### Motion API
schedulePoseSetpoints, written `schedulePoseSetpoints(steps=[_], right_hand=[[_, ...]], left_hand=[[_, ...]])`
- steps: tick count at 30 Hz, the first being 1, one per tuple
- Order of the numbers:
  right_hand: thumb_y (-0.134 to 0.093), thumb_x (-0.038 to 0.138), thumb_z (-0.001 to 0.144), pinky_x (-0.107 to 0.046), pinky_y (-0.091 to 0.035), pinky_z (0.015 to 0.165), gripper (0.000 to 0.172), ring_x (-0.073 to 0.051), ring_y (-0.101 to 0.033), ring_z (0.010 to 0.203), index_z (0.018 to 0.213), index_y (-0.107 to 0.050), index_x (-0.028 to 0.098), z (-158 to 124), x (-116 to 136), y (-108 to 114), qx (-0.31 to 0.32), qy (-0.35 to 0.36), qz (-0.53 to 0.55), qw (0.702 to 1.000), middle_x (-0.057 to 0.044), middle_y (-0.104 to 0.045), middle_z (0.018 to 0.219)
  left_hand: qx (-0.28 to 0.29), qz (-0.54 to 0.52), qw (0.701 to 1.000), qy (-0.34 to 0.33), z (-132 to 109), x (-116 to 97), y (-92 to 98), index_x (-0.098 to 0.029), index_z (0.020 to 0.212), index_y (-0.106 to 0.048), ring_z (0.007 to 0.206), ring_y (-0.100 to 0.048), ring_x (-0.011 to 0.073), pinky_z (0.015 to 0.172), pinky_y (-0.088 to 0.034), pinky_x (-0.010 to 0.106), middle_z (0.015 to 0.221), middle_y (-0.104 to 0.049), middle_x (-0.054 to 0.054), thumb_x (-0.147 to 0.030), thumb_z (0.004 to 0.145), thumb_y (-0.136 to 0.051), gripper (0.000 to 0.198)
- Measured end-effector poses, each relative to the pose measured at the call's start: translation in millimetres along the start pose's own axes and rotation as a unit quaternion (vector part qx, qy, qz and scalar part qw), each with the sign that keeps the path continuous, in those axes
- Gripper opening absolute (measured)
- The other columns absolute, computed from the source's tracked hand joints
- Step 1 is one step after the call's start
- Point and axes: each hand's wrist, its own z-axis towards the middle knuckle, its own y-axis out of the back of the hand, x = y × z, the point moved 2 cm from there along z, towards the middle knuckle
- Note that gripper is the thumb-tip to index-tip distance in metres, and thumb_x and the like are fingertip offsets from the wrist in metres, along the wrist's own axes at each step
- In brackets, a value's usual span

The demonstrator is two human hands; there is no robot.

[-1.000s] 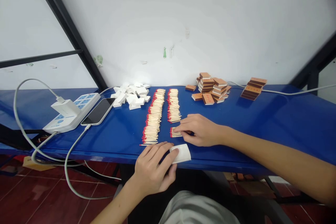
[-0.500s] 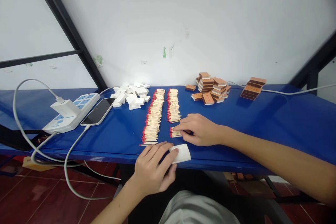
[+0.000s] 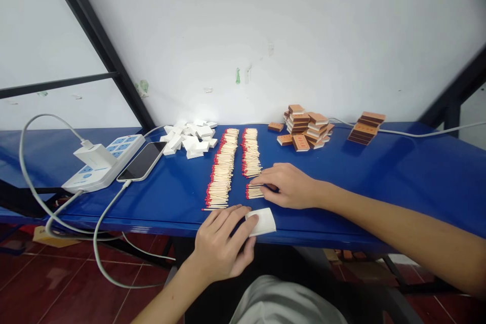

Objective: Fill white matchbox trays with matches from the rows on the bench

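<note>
My left hand point(image 3: 223, 243) rests at the near edge of the blue table point(image 3: 379, 182), its thumb and fingers closed on a white matchbox tray point(image 3: 262, 221). My right hand point(image 3: 289, 186) lies just beyond it, fingers curled on a small bunch of red-tipped matches point(image 3: 253, 191). Two long rows of matches point(image 3: 228, 164) stretch away from my hands toward the wall.
A heap of white trays point(image 3: 190, 137) lies at the back left. Brown matchbox sleeves are piled at the back point(image 3: 306, 129), with a second stack point(image 3: 366, 128) farther right. A phone point(image 3: 142, 160), a power strip point(image 3: 102, 161) and cables sit at the left.
My right hand has shifted slightly up and away over the small bunch of matches. My left hand and the white tray stay put.
</note>
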Motion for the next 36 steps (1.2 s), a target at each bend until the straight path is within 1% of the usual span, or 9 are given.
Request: schedulePoseSetpoints(steps=[5, 8, 11, 14, 19, 23, 27, 31, 36], right_hand=[[-0.051, 0.022, 0.092, -0.029, -0.038, 0.071, 0.03, -0.016, -0.063, 0.073, 0.114, -0.07, 0.02, -0.1, 0.4, 0.9, -0.001, -0.02, -0.017, 1.0, -0.003, -0.074, 0.09], [-0.054, 0.034, 0.093, -0.03, -0.039, 0.071, 0.032, -0.018, -0.064, 0.077, 0.117, -0.069, 0.02, 0.0, 0.1, 1.4, 0.004, -0.044, -0.028, 0.999, -0.005, -0.073, 0.093], [-0.056, 0.045, 0.093, -0.031, -0.041, 0.073, 0.037, -0.021, -0.066, 0.084, 0.117, -0.07, 0.02, 0.3, 0.4, 1.9, 0.019, -0.046, -0.027, 0.998, -0.007, -0.073, 0.097], [-0.055, 0.048, 0.093, -0.032, -0.041, 0.073, 0.039, -0.021, -0.066, 0.084, 0.117, -0.07, 0.02, 0.6, 0.9, 2.7, 0.027, -0.045, -0.024, 0.998, -0.006, -0.073, 0.096], [-0.058, 0.046, 0.092, -0.031, -0.041, 0.072, 0.037, -0.02, -0.065, 0.08, 0.116, -0.071, 0.021, 0.8, 1.6, 2.8, 0.026, -0.044, -0.028, 0.998, -0.005, -0.073, 0.093], [-0.057, 0.04, 0.093, -0.03, -0.041, 0.071, 0.031, -0.02, -0.065, 0.081, 0.113, -0.072, 0.021, 0.7, 2.0, 2.1, 0.021, -0.037, -0.023, 0.999, -0.005, -0.073, 0.094], [-0.056, 0.036, 0.094, -0.029, -0.039, 0.07, 0.027, -0.018, -0.064, 0.078, 0.111, -0.072, 0.021, 0.7, 2.8, 2.3, 0.021, -0.03, -0.021, 0.999, -0.004, -0.072, 0.09], [-0.055, 0.033, 0.095, -0.028, -0.037, 0.067, 0.026, -0.017, -0.061, 0.073, 0.11, -0.072, 0.022, 1.0, 4.0, 3.3, 0.022, -0.023, -0.023, 0.999, -0.003, -0.069, 0.083], [-0.051, 0.031, 0.097, -0.028, -0.037, 0.066, 0.027, -0.016, -0.059, 0.074, 0.107, -0.073, 0.022, 1.2, 5.0, 4.1, 0.026, -0.018, -0.024, 0.999, -0.004, -0.067, 0.083]], left_hand=[[0.005, 0.003, 1.0, 0.006, 1.7, -0.6, 2.2, -0.016, 0.113, -0.063, 0.095, -0.067, 0.0241, 0.079, -0.051, 0.036, 0.108, -0.071, 0.011, -0.018, 0.086, -0.053, 0.029], [0.009, -0.001, 1.0, 0.004, 2.3, -0.7, 3.3, -0.015, 0.114, -0.062, 0.096, -0.066, 0.025, 0.079, -0.051, 0.037, 0.109, -0.071, 0.012, -0.019, 0.087, -0.053, 0.029], [0.012, -0.003, 1.0, -0.001, 2.8, -0.7, 3.6, -0.014, 0.115, -0.062, 0.097, -0.066, 0.0254, 0.08, -0.051, 0.038, 0.109, -0.071, 0.012, -0.018, 0.088, -0.052, 0.03], [0.012, -0.003, 1.0, 0.001, 3.2, -0.9, 3.6, -0.014, 0.115, -0.062, 0.097, -0.066, 0.0252, 0.08, -0.051, 0.037, 0.109, -0.071, 0.012, -0.017, 0.087, -0.052, 0.029], [0.01, -0.005, 1.0, 0.002, 2.7, -1.0, 3.7, -0.014, 0.114, -0.062, 0.097, -0.066, 0.025, 0.079, -0.051, 0.037, 0.108, -0.071, 0.011, -0.017, 0.088, -0.052, 0.029], [0.007, 0.0, 1.0, 0.0, 2.3, -0.3, 3.4, -0.014, 0.114, -0.063, 0.097, -0.066, 0.0244, 0.08, -0.051, 0.037, 0.109, -0.071, 0.011, -0.017, 0.088, -0.051, 0.029], [0.008, -0.003, 1.0, 0.002, 2.6, -0.2, 3.4, -0.014, 0.113, -0.063, 0.096, -0.066, 0.0244, 0.079, -0.051, 0.037, 0.108, -0.071, 0.011, -0.017, 0.087, -0.051, 0.029], [0.005, -0.002, 1.0, -0.001, 3.1, -0.8, 3.8, -0.014, 0.113, -0.063, 0.096, -0.067, 0.0245, 0.079, -0.052, 0.037, 0.108, -0.071, 0.012, -0.017, 0.087, -0.051, 0.029], [0.004, 0.004, 1.0, 0.0, 3.9, -0.9, 4.3, -0.016, 0.113, -0.063, 0.095, -0.067, 0.0234, 0.079, -0.052, 0.036, 0.107, -0.071, 0.011, -0.017, 0.087, -0.05, 0.029]])
